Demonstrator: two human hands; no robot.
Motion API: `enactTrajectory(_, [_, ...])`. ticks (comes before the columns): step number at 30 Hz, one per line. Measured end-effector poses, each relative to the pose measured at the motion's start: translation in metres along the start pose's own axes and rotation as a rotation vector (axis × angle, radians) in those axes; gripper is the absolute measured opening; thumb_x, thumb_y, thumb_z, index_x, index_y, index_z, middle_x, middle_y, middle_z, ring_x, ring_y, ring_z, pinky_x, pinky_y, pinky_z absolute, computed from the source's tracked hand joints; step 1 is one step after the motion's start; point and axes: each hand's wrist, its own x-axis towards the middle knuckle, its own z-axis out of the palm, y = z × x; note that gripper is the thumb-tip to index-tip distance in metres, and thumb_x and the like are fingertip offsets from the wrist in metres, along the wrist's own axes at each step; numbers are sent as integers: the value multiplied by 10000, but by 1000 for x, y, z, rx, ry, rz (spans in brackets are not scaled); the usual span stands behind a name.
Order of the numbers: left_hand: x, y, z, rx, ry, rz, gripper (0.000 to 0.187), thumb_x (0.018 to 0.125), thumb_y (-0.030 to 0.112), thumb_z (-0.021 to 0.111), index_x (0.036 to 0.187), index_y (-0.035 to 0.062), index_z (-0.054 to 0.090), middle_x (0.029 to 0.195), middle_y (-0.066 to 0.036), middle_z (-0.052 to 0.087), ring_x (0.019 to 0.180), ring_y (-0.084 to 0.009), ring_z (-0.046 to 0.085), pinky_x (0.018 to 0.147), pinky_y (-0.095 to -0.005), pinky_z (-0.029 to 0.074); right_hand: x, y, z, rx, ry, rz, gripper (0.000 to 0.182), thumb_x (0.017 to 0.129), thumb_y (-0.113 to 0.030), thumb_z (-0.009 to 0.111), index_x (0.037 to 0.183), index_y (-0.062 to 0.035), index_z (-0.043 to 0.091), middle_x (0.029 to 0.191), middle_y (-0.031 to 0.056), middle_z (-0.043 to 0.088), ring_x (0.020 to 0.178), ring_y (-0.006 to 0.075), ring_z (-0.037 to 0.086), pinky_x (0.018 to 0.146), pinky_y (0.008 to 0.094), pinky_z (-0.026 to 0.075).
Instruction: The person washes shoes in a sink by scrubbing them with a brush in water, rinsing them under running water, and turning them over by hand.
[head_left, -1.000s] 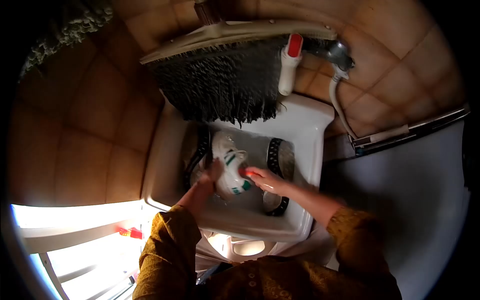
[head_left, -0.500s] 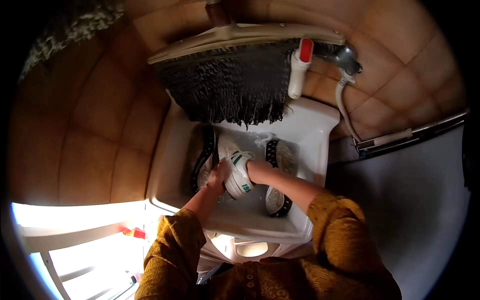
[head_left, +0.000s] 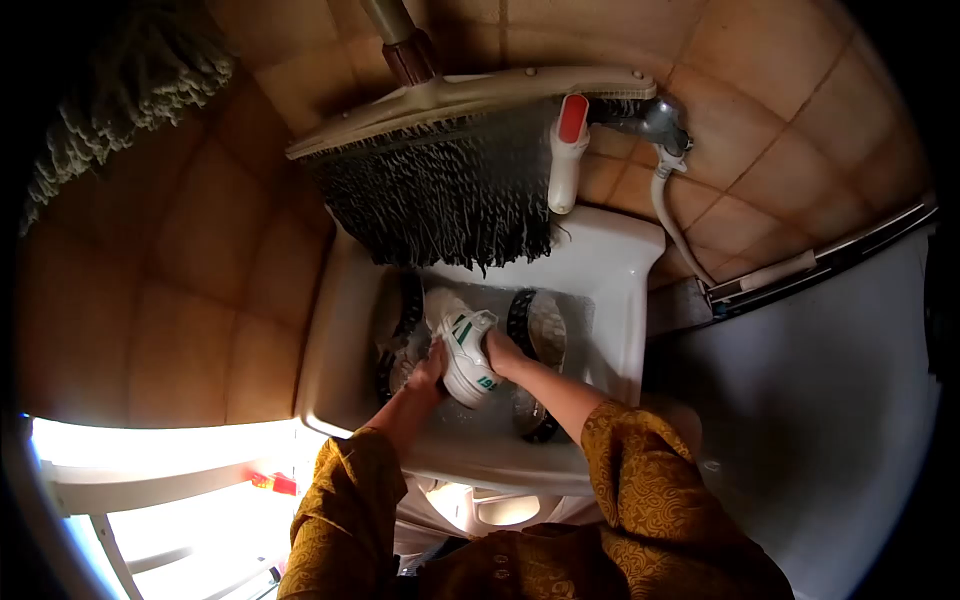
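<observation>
A white sneaker [head_left: 466,352] with green stripes and green lettering near its heel is held tilted in the water of a white sink [head_left: 622,330]. My left hand [head_left: 428,366] grips its sole side. At the shoe's opening, my right hand [head_left: 503,355] holds it, with some fingers hidden behind or inside. A shoe with a black, light-dotted sole edge [head_left: 408,305] lies on its side left of the sneaker, partly covered by my left hand. A similar shoe [head_left: 546,335] lies to the right, partly under my right forearm.
A wide broom head [head_left: 430,185] with dark bristles hangs over the sink's back. Beside it is a white cylindrical object with a red end [head_left: 572,120]. A metal tap [head_left: 662,125] with a pale hose [head_left: 668,215] is on the tiled wall. A stringy mop [head_left: 130,100] is upper left.
The sneaker has tilted, showing more of its side and opening. My right hand has shifted slightly around the opening. The whole view has also shifted a little.
</observation>
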Motion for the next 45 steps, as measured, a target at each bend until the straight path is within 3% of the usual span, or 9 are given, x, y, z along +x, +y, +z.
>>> enactTrajectory(8, [90, -8, -78, 128, -91, -125, 519, 923, 466, 372, 1256, 74, 442, 1214, -88, 524, 1120, -242, 486, 948, -381, 383, -71, -41, -88, 845, -605, 198, 456, 897, -245, 510, 1323, -148, 376, 798, -25, 512, 649, 83, 466, 568, 235, 395])
enactTrajectory(13, [22, -10, -10, 236, -94, -83, 712, 842, 587, 420, 1307, 50, 369, 1229, -119, 507, 1103, -268, 494, 920, -392, 399, -56, -32, -49, -355, 52, -205, 351, 837, -163, 518, 1170, -54, 500, 834, 153, 616, 738, 271, 604, 628, 357, 464])
enactTrajectory(17, [44, -13, -29, 138, 0, -108, 687, 850, 564, 450, 1302, 51, 380, 1250, -106, 490, 1132, -267, 470, 955, -401, 372, -28, -58, -41, -609, -159, 52, 244, 714, -22, 599, 947, 20, 541, 975, 228, 595, 874, 347, 600, 677, 406, 479])
enactTrajectory(23, [16, 15, -27, 321, 49, -86, 680, 867, 575, 395, 1330, 77, 364, 1265, -87, 476, 1141, -215, 455, 935, -389, 377, -54, -46, -68, 761, -545, 312, 519, 911, -290, 466, 1385, -196, 277, 584, -50, 299, 488, 31, 264, 407, 213, 248])
enactTrajectory(33, [13, -4, -15, 137, -113, -55, 723, 836, 635, 384, 1337, 114, 358, 1318, -74, 433, 1186, -229, 433, 945, -404, 386, 0, 5, -18, -454, -119, -83, 274, 787, -101, 538, 1037, 11, 517, 890, 226, 607, 788, 378, 598, 693, 435, 468])
enactTrajectory(38, [68, -7, -67, 224, -53, -43, 765, 814, 638, 428, 1381, 143, 292, 1383, -99, 349, 1222, -266, 391, 936, -455, 365, -66, -49, -69, 1000, -583, 355, 412, 934, -261, 445, 1336, -245, 358, 583, -64, 340, 433, 16, 211, 392, 188, 166])
enactTrajectory(41, [29, -2, -24, 246, 40, 15, 704, 847, 549, 461, 1370, 112, 288, 1318, -123, 412, 1140, -267, 460, 913, -385, 393, -92, -55, -109, 357, -716, 392, 461, 922, -186, 421, 1365, -254, 315, 615, -26, 418, 459, 63, 357, 390, 246, 306])
enactTrajectory(42, [54, -19, -35, 241, 47, 11, 704, 847, 549, 461, 1370, 112, 288, 1318, -123, 412, 1140, -267, 460, 913, -385, 393, -77, 13, -81, -155, -471, -305, 440, 889, -125, 434, 1311, -238, 382, 697, 44, 552, 561, 149, 539, 506, 335, 447])
enactTrajectory(45, [89, -54, -40, 861, 327, 610, 685, 862, 451, 459, 1385, 93, 199, 1185, -234, 509, 1075, -386, 500, 896, -402, 388, -96, -68, -70, -1000, -391, -37, 371, 879, -142, 427, 1243, -214, 438, 863, 119, 619, 790, 285, 618, 689, 405, 479])
